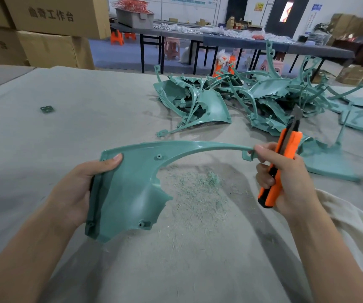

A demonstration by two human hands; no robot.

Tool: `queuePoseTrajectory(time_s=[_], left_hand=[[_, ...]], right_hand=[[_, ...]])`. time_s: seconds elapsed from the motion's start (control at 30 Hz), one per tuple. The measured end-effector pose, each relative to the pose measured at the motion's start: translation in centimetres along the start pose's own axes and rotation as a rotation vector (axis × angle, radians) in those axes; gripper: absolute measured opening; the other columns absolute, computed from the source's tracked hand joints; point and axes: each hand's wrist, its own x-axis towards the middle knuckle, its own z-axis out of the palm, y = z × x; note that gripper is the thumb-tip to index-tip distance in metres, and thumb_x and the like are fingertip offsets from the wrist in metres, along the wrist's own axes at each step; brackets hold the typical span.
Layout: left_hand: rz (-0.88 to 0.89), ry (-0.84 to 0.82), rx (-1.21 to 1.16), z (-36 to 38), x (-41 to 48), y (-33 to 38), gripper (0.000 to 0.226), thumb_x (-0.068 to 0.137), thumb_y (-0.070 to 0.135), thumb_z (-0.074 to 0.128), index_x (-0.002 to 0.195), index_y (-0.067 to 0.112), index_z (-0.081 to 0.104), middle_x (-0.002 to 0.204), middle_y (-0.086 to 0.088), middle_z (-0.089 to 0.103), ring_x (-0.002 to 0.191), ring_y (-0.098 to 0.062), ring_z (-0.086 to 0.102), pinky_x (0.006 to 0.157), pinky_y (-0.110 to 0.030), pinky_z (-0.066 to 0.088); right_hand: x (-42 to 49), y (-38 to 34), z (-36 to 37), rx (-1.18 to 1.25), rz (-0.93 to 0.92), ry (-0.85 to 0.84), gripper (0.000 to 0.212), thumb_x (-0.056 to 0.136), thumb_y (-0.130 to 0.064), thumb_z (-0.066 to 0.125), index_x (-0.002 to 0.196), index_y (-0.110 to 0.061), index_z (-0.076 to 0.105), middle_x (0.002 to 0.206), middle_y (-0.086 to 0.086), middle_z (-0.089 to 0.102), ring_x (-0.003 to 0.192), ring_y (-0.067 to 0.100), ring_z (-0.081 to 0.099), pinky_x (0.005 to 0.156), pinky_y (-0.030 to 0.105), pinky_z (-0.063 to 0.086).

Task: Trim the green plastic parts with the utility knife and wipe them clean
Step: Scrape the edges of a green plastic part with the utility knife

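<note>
Over the heap of green shavings (pixel 198 193) on the table (pixel 66 132), I hold one green part (pixel 132 189) up in the air. My left hand (pixel 77 189), left of the shavings, is clamped on its wide end. My right hand (pixel 285 178), to their right, is wrapped round the orange utility knife (pixel 282 162) (blade out, pointing up) and touches the part's thin tip. The shavings tell me some cutting is done. Behind them lies a big pile of green parts (pixel 252 99), so I think lots is left. A white cloth (pixel 351 226) lies right of the shavings; no wiping yet.

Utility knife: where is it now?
Head view, right of centre: the right hand grips the utility knife, blade up, at the tip of the green part.
</note>
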Motion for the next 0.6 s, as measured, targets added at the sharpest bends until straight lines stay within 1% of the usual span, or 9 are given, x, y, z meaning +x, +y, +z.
queuePoseTrajectory(time_s=[0.07,0.13,0.23,0.33,0.37,0.43,0.47,0.53,0.6], left_hand=[[0.003,-0.027,0.028,0.1,0.0,0.1,0.039,0.062,0.03,0.08,0.093,0.005,0.077,0.092,-0.016,0.074,0.073,-0.028,0.072,0.064,-0.036,0.059],[0.026,-0.038,0.055,0.1,0.0,0.0,0.046,0.055,0.032,0.084,0.091,0.005,0.077,0.089,-0.016,0.074,0.072,-0.028,0.072,0.064,-0.036,0.059],[0.108,-0.007,0.077,-0.1,-0.2,0.2,0.031,0.072,0.032,0.07,0.089,0.006,0.078,0.089,-0.015,0.074,0.072,-0.027,0.072,0.063,-0.035,0.059],[0.253,0.095,0.059,-0.2,-0.2,0.7,0.029,0.075,0.031,0.069,0.091,0.009,0.078,0.094,-0.015,0.074,0.076,-0.027,0.073,0.062,-0.035,0.058],[0.356,0.186,0.044,-0.1,-0.1,0.8,0.024,0.074,0.029,0.071,0.087,0.011,0.078,0.093,-0.013,0.075,0.075,-0.026,0.072,0.063,-0.035,0.058],[0.644,0.445,0.01,0.0,0.3,1.2,0.007,0.076,0.025,0.076,0.074,0.018,0.077,0.081,0.0,0.075,0.072,-0.02,0.068,0.068,-0.033,0.057],[0.811,0.6,0.053,-0.1,0.5,1.4,0.011,0.078,0.027,0.076,0.069,0.021,0.074,0.073,0.007,0.071,0.07,-0.016,0.064,0.067,-0.032,0.055],[1.113,0.892,0.355,-1.1,0.8,1.4,0.023,0.084,0.037,0.071,0.068,0.022,0.064,0.064,0.012,0.06,0.063,-0.008,0.053,0.06,-0.03,0.047],[1.281,1.047,0.798,-1.7,0.8,1.0,0.023,0.091,0.037,0.064,0.078,0.018,0.063,0.061,0.001,0.058,0.056,-0.011,0.047,0.055,-0.032,0.037]], right_hand=[[0.2,-0.1,-0.2,0.088,0.02,0.002,0.009,0.068,-0.019,0.074,0.065,-0.02,0.065,0.061,-0.005,0.056,0.035,0.007,0.029,0.035,0.018,0.026],[0.3,-0.2,-0.4,0.132,0.02,0.015,0.014,0.072,-0.017,0.071,0.068,-0.017,0.058,0.064,-0.007,0.056,0.036,0.006,0.027,0.036,0.017,0.026],[0.4,-0.3,-0.8,0.163,-0.008,0.054,0.023,0.089,-0.014,0.063,0.071,-0.018,0.051,0.067,-0.008,0.052,0.039,0.005,0.026,0.038,0.016,0.026],[0.5,-0.2,-0.7,0.158,-0.014,0.118,0.03,0.098,-0.019,0.058,0.07,-0.019,0.047,0.063,-0.007,0.041,0.039,0.007,0.027,0.038,0.018,0.027],[0.5,-0.1,-0.6,0.159,-0.008,0.144,0.033,0.097,-0.023,0.059,0.067,-0.02,0.045,0.061,-0.006,0.039,0.039,0.007,0.028,0.038,0.019,0.028],[0.4,0.0,-0.5,0.152,0.0,0.164,0.038,0.094,-0.028,0.066,0.064,-0.022,0.043,0.059,-0.006,0.037,0.039,0.008,0.029,0.037,0.02,0.028],[0.3,0.1,-0.3,0.124,0.0,0.153,0.038,0.089,-0.031,0.071,0.063,-0.022,0.044,0.059,-0.005,0.037,0.038,0.008,0.029,0.037,0.02,0.028],[0.0,0.2,-0.1,-0.008,0.001,0.113,0.036,0.074,-0.035,0.08,0.063,-0.023,0.048,0.057,-0.004,0.037,0.039,0.01,0.029,0.038,0.022,0.027],[-0.2,0.6,0.3,-0.291,0.004,0.065,0.034,0.069,-0.035,0.084,0.066,-0.021,0.053,0.052,-0.004,0.038,0.041,0.012,0.031,0.042,0.024,0.028]])
